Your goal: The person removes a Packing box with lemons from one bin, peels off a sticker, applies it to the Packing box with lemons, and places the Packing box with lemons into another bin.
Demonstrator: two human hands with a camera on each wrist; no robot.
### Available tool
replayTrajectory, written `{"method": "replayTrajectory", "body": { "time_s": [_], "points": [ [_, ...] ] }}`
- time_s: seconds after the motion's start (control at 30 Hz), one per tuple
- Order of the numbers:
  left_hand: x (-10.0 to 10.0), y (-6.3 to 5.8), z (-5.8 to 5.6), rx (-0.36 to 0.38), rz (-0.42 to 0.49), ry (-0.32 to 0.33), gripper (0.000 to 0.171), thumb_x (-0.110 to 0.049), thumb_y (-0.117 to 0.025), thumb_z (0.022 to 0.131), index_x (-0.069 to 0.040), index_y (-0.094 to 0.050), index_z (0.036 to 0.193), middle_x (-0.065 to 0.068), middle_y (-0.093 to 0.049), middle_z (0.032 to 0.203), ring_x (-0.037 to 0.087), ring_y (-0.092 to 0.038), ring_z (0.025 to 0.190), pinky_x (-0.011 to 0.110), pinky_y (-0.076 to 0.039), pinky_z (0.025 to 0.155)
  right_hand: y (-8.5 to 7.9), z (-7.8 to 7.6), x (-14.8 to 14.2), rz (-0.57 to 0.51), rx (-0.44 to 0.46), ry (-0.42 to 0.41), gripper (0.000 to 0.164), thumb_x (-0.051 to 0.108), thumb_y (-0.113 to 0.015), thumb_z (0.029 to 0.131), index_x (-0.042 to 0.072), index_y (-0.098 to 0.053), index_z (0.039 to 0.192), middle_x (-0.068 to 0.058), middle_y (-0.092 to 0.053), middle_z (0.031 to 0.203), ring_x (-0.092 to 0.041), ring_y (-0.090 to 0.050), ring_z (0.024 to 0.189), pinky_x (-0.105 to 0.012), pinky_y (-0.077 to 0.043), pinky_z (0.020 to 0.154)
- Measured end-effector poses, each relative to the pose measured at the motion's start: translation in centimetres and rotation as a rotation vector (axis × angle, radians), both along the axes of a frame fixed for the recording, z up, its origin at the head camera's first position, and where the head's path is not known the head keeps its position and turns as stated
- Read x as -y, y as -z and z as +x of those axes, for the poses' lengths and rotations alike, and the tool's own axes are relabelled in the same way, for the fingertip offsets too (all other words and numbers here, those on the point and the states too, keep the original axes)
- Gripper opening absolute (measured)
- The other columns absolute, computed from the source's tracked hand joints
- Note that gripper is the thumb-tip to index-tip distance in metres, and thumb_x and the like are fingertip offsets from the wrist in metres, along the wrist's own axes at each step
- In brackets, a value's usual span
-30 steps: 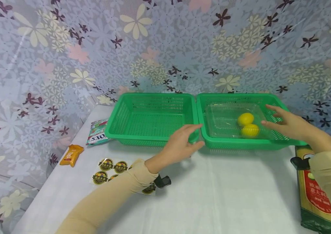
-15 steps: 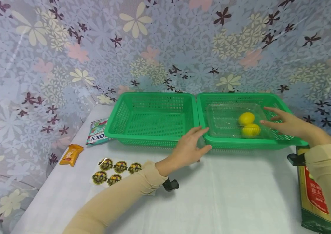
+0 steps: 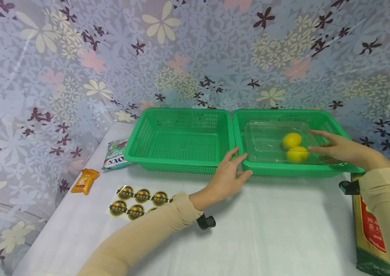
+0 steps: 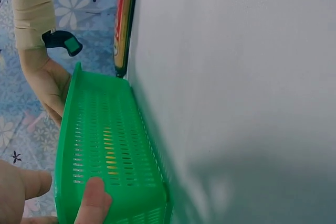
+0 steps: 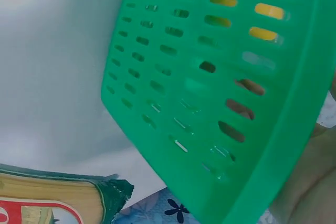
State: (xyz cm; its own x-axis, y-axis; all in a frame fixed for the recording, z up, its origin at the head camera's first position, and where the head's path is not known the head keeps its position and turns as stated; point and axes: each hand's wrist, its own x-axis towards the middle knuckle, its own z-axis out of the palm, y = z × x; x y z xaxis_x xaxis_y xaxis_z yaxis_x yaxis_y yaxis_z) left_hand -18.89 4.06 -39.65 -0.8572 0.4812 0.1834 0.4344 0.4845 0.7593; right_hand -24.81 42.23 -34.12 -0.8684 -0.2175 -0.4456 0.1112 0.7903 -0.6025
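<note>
Two yellow lemons point(image 3: 291, 140) lie inside a clear plastic box point(image 3: 262, 143), which sits in the right green basket point(image 3: 295, 169). My left hand point(image 3: 227, 176) is at that basket's near left corner, fingers spread across the rims where the two baskets meet. In the left wrist view, its fingers point(image 4: 94, 203) show in front of the green wall. My right hand point(image 3: 348, 151) reaches over the right rim into the basket, its fingertips close to the box's right end; contact cannot be made out. Slots in the basket wall point(image 5: 184, 82) show some yellow in the right wrist view.
A second green basket point(image 3: 181, 168) stands directly left. Farther left lie a teal candy bag point(image 3: 116, 154), an orange snack packet point(image 3: 85, 181) and a sheet of round stickers point(image 3: 134, 202). A pasta bag point(image 3: 371, 230) lies at the right. Floral fabric point(image 3: 195, 57) hangs behind.
My left hand has moved right, to the corner of the right basket. The right hand has shifted slightly lower inside the basket beside the box. Baskets and lemons stay practically in place.
</note>
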Motion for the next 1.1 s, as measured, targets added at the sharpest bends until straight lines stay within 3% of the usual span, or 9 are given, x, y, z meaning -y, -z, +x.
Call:
{"method": "replayTrajectory", "body": {
  "time_s": [0.2,0.33,0.47,0.6,0.77,0.87,0.93,1.0,1.1],
  "points": [
    [-0.3,0.2,0.0,-0.010,0.032,-0.018,0.059,-0.019,-0.068,0.108,0.000,-0.048,0.159,0.019,-0.027,0.176,0.017,-0.079,0.108,0.029,-0.059,0.105,0.3,0.0,-0.3,-0.021,0.029,-0.005,0.096,0.045,-0.052,0.114,0.013,0.019,0.170,-0.053,-0.013,0.163,-0.071,-0.040,0.141,-0.069,-0.054,0.104],
    [-0.4,0.4,0.1,0.020,0.069,-0.037,0.056,-0.017,-0.067,0.108,0.000,-0.049,0.159,0.017,-0.027,0.176,0.013,-0.080,0.104,0.031,-0.056,0.111,0.6,-0.1,-0.5,-0.040,0.043,-0.015,0.094,0.047,-0.050,0.114,0.013,0.016,0.171,-0.049,-0.015,0.165,-0.069,-0.041,0.143,-0.068,-0.054,0.104],
    [-0.6,0.5,0.1,0.062,0.127,-0.049,0.053,-0.014,-0.065,0.108,0.000,-0.051,0.157,0.016,-0.028,0.176,0.008,-0.080,0.093,0.025,-0.055,0.109,0.9,-0.2,-0.7,-0.049,0.051,-0.023,0.092,0.047,-0.048,0.115,0.014,0.015,0.172,-0.048,-0.017,0.166,-0.068,-0.040,0.144,-0.068,-0.054,0.105],
    [-0.7,0.5,0.1,0.077,0.161,-0.060,0.050,-0.012,-0.065,0.108,0.001,-0.053,0.156,0.016,-0.029,0.175,0.007,-0.080,0.085,0.015,-0.058,0.094,0.8,-0.2,-0.7,-0.053,0.057,-0.014,0.092,0.048,-0.049,0.114,0.014,0.014,0.172,-0.046,-0.018,0.167,-0.065,-0.044,0.143,-0.066,-0.054,0.105],
    [-0.9,0.4,0.2,0.107,0.206,-0.068,0.049,-0.010,-0.065,0.108,0.002,-0.054,0.154,0.015,-0.030,0.175,0.022,-0.082,0.092,0.010,-0.058,0.078,1.0,-0.1,-0.9,-0.090,0.060,0.015,0.090,0.046,-0.051,0.114,0.018,0.011,0.173,-0.043,-0.012,0.170,-0.060,-0.049,0.142,-0.065,-0.054,0.106],
    [-0.9,0.4,0.2,0.111,0.224,-0.074,0.048,-0.009,-0.066,0.108,0.003,-0.055,0.153,0.016,-0.031,0.174,0.023,-0.082,0.091,0.009,-0.058,0.075,1.1,-0.1,-1.0,-0.123,0.048,0.038,0.086,0.043,-0.052,0.114,0.024,0.006,0.175,-0.041,-0.010,0.171,-0.053,-0.058,0.133,-0.064,-0.054,0.107],
    [-1.0,0.4,0.1,0.105,0.223,-0.081,0.048,-0.009,-0.066,0.107,0.003,-0.057,0.152,0.016,-0.032,0.174,0.018,-0.082,0.087,0.009,-0.058,0.073,1.2,-0.1,-1.0,-0.154,0.042,0.059,0.079,0.042,-0.053,0.114,0.034,-0.002,0.174,-0.039,-0.011,0.171,-0.040,-0.063,0.125,-0.058,-0.056,0.106],
    [-1.0,0.5,0.1,0.093,0.220,-0.087,0.047,-0.009,-0.067,0.107,0.003,-0.058,0.151,0.016,-0.034,0.173,0.012,-0.081,0.084,0.009,-0.058,0.073,1.2,-0.1,-0.9,-0.181,0.036,0.074,0.069,0.042,-0.053,0.114,0.044,-0.011,0.169,-0.036,-0.015,0.170,-0.029,-0.065,0.115,-0.051,-0.059,0.103],
    [-1.0,0.6,0.0,0.082,0.218,-0.095,0.046,-0.010,-0.068,0.106,0.004,-0.059,0.150,0.017,-0.035,0.172,0.007,-0.080,0.081,0.009,-0.058,0.072,1.2,-0.1,-0.8,-0.215,0.033,0.094,0.056,0.041,-0.053,0.114,0.053,-0.020,0.157,-0.032,-0.020,0.169,-0.021,-0.064,0.105,-0.040,-0.062,0.096]
  ]
}}
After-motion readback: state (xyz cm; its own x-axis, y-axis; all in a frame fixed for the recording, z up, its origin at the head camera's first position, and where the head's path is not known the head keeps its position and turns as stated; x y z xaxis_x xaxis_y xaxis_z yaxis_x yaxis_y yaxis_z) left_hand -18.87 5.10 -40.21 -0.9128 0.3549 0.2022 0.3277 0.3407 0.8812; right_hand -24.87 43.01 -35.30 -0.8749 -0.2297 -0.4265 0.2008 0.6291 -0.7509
